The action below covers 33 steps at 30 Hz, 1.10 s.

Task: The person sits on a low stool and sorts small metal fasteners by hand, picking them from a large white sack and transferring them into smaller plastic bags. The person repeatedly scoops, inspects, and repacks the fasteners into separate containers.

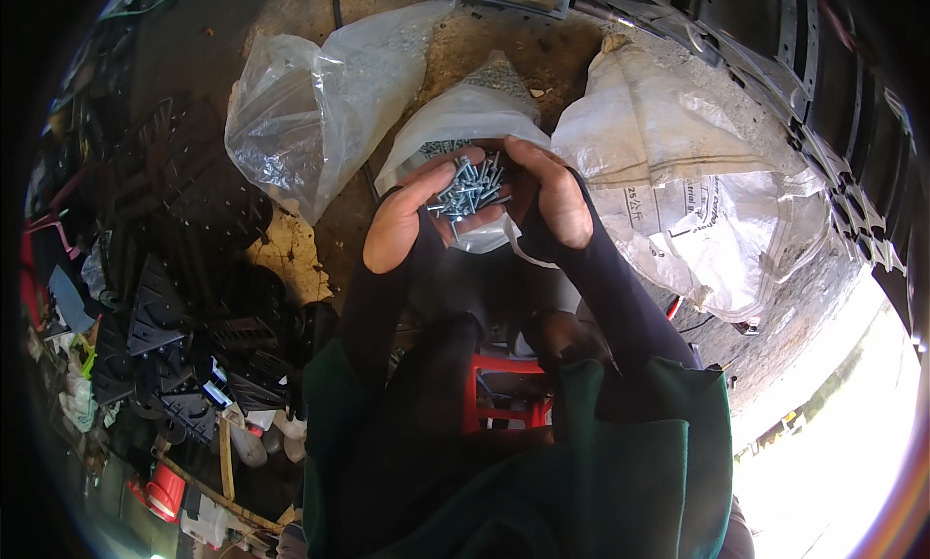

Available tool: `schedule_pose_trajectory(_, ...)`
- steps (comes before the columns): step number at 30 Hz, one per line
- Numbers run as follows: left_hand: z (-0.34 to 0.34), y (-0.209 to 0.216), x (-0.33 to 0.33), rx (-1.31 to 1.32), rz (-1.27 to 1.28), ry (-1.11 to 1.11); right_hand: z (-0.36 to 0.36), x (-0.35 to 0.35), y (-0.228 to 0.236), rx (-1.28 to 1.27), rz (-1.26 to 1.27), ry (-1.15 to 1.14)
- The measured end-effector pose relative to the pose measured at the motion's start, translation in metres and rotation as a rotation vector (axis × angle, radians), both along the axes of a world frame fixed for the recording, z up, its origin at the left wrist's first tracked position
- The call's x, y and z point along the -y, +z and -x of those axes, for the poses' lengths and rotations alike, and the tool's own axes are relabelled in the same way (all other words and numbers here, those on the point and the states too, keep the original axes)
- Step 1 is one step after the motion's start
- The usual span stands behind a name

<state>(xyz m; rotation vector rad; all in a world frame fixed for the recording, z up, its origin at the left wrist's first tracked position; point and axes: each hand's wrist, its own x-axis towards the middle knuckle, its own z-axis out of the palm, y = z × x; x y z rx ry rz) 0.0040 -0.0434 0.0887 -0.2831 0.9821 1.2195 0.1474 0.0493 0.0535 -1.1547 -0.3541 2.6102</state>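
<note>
A heap of silver screws (470, 186) lies in my two cupped hands, above the mouth of a translucent white plastic bag (465, 113). My left hand (407, 215) curves around the heap from the left, its fingers partly under the screws. From the right, my right hand (560, 199) closes in the other side, with its thumb on top near the far edge. More screws (444, 147) show inside the bag just beyond my fingers. The screws hide part of both palms.
A clear plastic bag (325, 94) lies at the far left, and a white woven sack (668, 133) at the right. Dark metal brackets (160, 312) are piled on the left. A red stool (506, 365) shows between my legs. Perforated metal strips (794, 142) line the far right.
</note>
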Motion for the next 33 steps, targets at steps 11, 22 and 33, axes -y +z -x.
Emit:
schedule_pose_trajectory(11, 0.010, 0.009, 0.004, -0.099, -0.057, -0.023, -0.002, 0.000, 0.003, -0.054, 0.072, -0.016)
schedule_pose_trajectory(22, 0.028, 0.001, 0.019, 0.006, 0.026, 0.077, -0.004, -0.002, 0.029, -0.116, 0.170, -0.006)
schedule_pose_trajectory(33, 0.010, -0.001, 0.016, -0.021, 0.066, 0.101, -0.074, -0.028, 0.108, -0.094, 0.124, -0.108)
